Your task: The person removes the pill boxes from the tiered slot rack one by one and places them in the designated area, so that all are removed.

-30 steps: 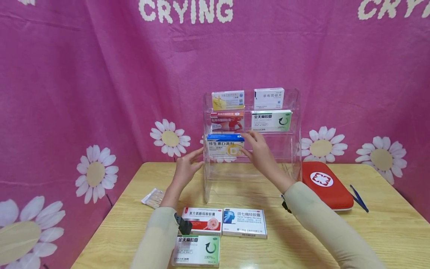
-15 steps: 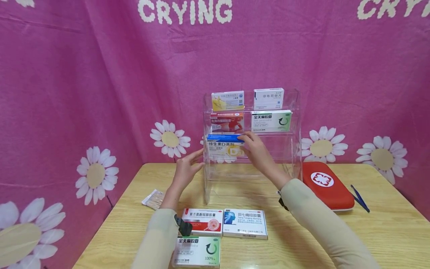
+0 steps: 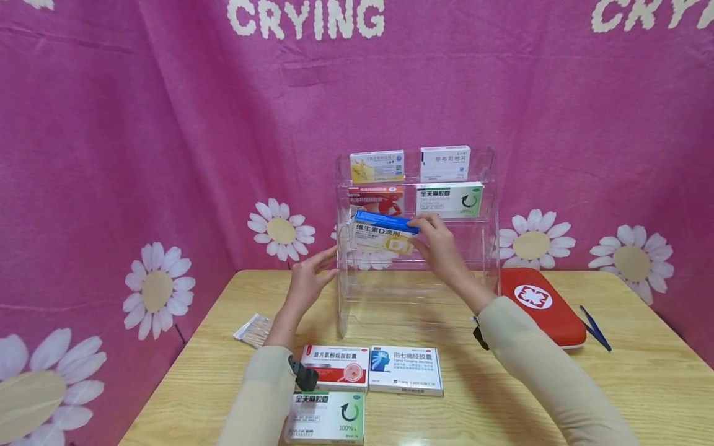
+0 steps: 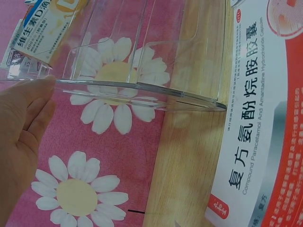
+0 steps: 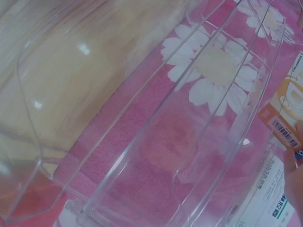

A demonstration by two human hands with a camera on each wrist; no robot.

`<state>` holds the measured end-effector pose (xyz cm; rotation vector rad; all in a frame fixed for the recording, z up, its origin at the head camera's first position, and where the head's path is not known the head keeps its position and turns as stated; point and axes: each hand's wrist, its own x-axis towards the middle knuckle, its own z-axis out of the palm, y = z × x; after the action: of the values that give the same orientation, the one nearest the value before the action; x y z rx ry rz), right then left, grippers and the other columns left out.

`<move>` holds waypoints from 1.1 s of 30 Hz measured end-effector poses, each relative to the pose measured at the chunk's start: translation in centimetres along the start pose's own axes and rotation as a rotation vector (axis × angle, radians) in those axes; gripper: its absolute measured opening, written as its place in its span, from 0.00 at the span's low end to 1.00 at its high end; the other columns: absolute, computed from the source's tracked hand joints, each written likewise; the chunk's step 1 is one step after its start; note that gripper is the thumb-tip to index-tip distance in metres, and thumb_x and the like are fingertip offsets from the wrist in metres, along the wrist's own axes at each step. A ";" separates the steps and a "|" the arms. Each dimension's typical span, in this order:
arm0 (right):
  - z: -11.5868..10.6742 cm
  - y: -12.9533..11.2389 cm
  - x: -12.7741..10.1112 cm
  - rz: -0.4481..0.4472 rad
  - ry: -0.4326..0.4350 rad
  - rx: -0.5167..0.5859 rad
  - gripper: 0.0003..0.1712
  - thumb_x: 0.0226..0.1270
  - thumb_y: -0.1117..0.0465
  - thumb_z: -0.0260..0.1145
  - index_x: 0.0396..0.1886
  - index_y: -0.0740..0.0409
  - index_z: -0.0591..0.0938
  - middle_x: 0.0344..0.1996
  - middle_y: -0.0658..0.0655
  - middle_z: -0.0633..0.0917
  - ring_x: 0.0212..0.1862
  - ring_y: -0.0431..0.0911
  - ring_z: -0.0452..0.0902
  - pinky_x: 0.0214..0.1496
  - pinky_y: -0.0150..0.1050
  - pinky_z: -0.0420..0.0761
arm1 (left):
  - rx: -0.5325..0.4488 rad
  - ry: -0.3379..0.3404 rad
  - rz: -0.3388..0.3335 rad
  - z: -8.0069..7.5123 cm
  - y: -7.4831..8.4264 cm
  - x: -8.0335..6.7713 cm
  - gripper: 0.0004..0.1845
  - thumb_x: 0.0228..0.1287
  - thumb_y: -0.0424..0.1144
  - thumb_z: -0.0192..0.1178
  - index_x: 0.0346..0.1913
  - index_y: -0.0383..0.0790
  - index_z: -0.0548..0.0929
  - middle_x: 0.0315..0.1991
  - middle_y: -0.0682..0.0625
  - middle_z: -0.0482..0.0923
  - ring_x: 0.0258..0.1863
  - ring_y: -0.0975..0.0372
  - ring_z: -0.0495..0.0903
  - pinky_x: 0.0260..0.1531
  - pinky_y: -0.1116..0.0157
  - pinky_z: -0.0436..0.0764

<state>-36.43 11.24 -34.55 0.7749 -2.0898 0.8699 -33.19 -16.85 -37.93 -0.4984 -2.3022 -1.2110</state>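
Note:
My right hand pinches the right end of a blue, white and orange vitamin D box, tilted with its right end lower, in front of the third tier of a clear acrylic display rack. In the right wrist view, only part of the right hand shows at the right edge, at the barcode end of the box. My left hand touches the rack's left side with its fingers nearly straight. The left wrist view has the left hand against the rack's clear edge.
Upper tiers hold a yellow-white box, a white box, a red box and a green-white box. Before the rack lie a red-white box, a blue-white box, another green-white box. Nearby: cotton swabs, red case, blue tweezers.
The vitamin D box has risen off its tier, shifted right and tilted, held by my right hand, which moved slightly right. My left hand stays at the rack's side.

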 end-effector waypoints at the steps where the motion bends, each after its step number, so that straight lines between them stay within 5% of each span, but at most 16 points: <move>1: -0.1 0.0 0.0 -0.007 0.015 0.004 0.17 0.58 0.74 0.69 0.48 0.66 0.80 0.49 0.66 0.79 0.51 0.59 0.80 0.57 0.52 0.85 | -0.001 0.000 0.000 0.0 0.0 0.0 0.25 0.56 0.26 0.67 0.59 0.34 0.80 0.50 0.38 0.85 0.50 0.48 0.86 0.52 0.58 0.86; 9: -1.5 0.3 -0.3 -0.043 0.116 -0.016 0.17 0.55 0.73 0.72 0.46 0.67 0.81 0.48 0.67 0.79 0.50 0.58 0.80 0.57 0.51 0.85 | -0.015 -0.006 -0.005 0.2 0.0 -0.1 0.25 0.56 0.26 0.67 0.60 0.34 0.80 0.51 0.38 0.84 0.50 0.48 0.85 0.52 0.58 0.86; 16: -3.2 -0.4 -1.1 -0.069 0.116 -0.019 0.19 0.53 0.73 0.74 0.46 0.66 0.82 0.46 0.66 0.80 0.48 0.57 0.80 0.54 0.51 0.86 | -0.022 -0.014 -0.027 0.0 0.2 -0.2 0.25 0.57 0.27 0.67 0.60 0.36 0.80 0.51 0.38 0.84 0.51 0.48 0.85 0.52 0.58 0.86; 19: -3.7 -0.8 -1.9 -0.079 0.088 -0.018 0.20 0.52 0.73 0.74 0.46 0.65 0.83 0.46 0.64 0.80 0.49 0.54 0.80 0.58 0.31 0.84 | -0.024 -0.013 -0.026 -0.1 0.3 -0.1 0.25 0.58 0.27 0.67 0.60 0.35 0.79 0.52 0.38 0.84 0.51 0.48 0.85 0.51 0.58 0.86; 23: -4.3 -1.5 -3.3 -0.079 0.057 0.000 0.21 0.50 0.73 0.75 0.47 0.64 0.82 0.47 0.63 0.80 0.50 0.53 0.79 0.60 0.08 0.65 | -0.024 -0.016 -0.030 -0.2 0.3 0.1 0.25 0.58 0.27 0.67 0.60 0.35 0.79 0.52 0.38 0.84 0.52 0.48 0.85 0.52 0.58 0.86; 33: -4.9 -2.6 -7.6 -0.150 -0.010 0.022 0.25 0.44 0.75 0.77 0.46 0.59 0.83 0.45 0.59 0.81 0.47 0.48 0.79 0.58 0.09 0.70 | -0.008 -0.022 -0.037 -0.2 0.4 0.1 0.25 0.58 0.27 0.67 0.60 0.35 0.80 0.51 0.38 0.84 0.52 0.48 0.85 0.53 0.58 0.85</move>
<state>-28.37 15.34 -37.29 0.9363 -2.0051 0.8102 -32.99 -16.83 -37.51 -0.4753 -2.3357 -1.2383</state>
